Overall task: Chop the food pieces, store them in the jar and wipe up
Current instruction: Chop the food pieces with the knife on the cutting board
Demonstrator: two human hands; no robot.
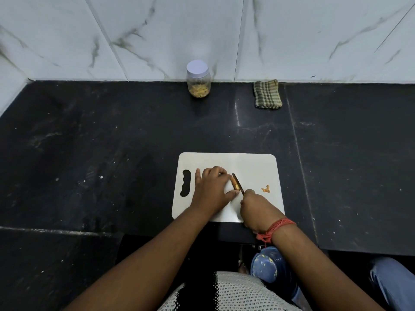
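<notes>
A white cutting board [251, 163] lies on the black counter in front of me. My left hand [212, 190] pinches a small orange food piece [235, 185] on the board. My right hand [257, 209] grips a knife [238, 183] whose blade rests against that piece. A few chopped orange bits [266, 189] lie on the board to the right. A clear jar [198, 80] with a white lid on it and yellow pieces inside stands at the back by the wall. A folded checked cloth [267, 94] lies to the jar's right.
The black stone counter [112, 142] spreads wide to left and right, backed by a marble-tiled wall [157, 37]. Its front edge runs just below the board. Below it stands a blue bucket [271, 268].
</notes>
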